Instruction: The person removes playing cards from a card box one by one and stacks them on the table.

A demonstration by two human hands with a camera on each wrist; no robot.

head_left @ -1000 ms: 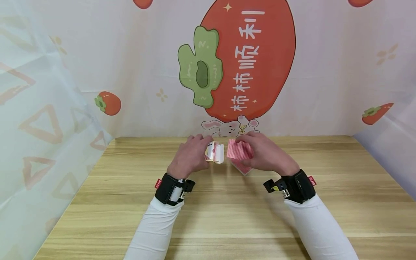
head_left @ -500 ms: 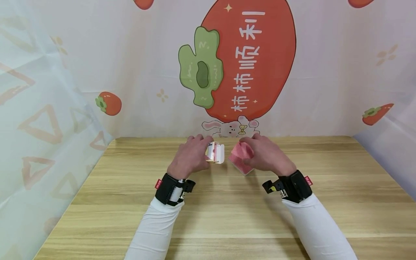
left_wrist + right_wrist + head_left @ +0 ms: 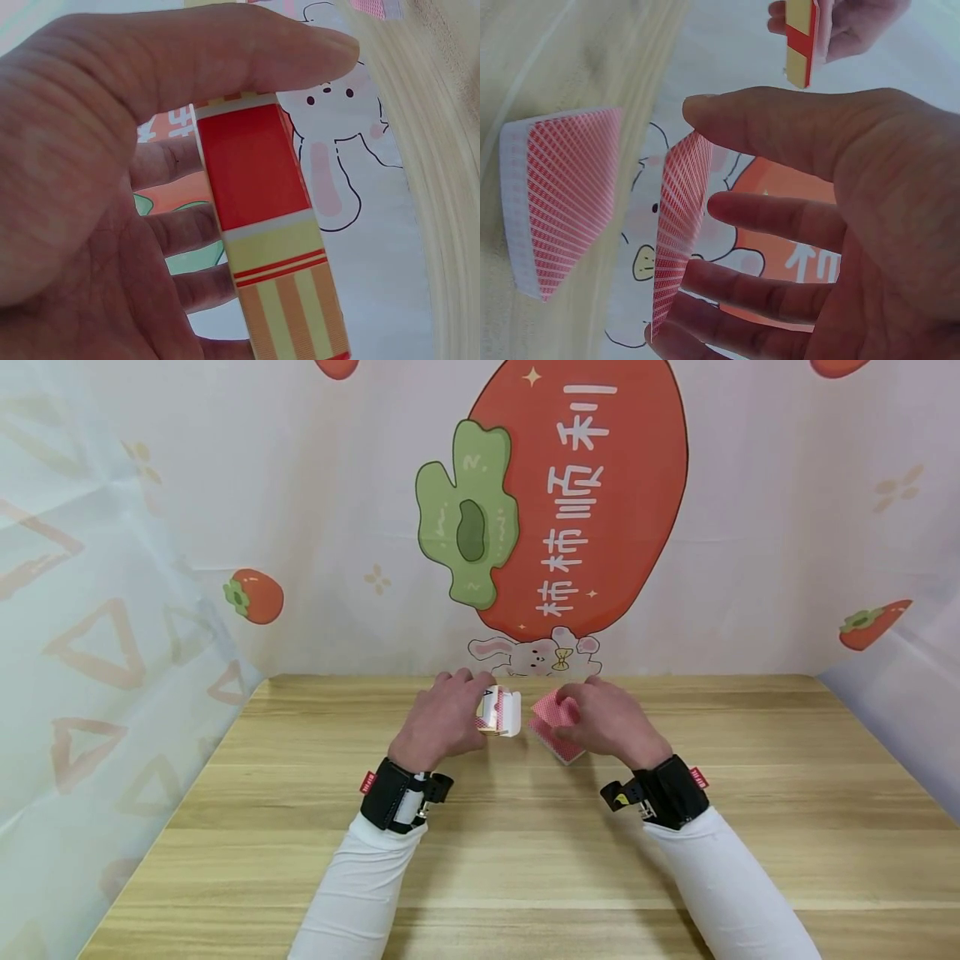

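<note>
My left hand (image 3: 442, 718) grips a card box (image 3: 259, 172) by its edges, thumb on one side and fingers on the other. Its narrow side is red and yellow with orange stripes. In the head view a white flap (image 3: 513, 714) stands out at the right end, beside a white face marked with an A. My right hand (image 3: 611, 720) pinches a red-backed playing card (image 3: 681, 232) between thumb and fingertips. Just below that card, the deck of playing cards (image 3: 574, 199) lies face down on the table, its white edges showing.
The wood-grain table (image 3: 495, 860) ends at a printed cloth backdrop (image 3: 337, 510) close behind both hands. Each wrist wears a black strap (image 3: 673, 792) with a small camera mount.
My right hand has drawn slightly back toward me. The pinched card lay nearly over the deck half a second ago and now shows tilted up from it. My left hand and the box stay put.
</note>
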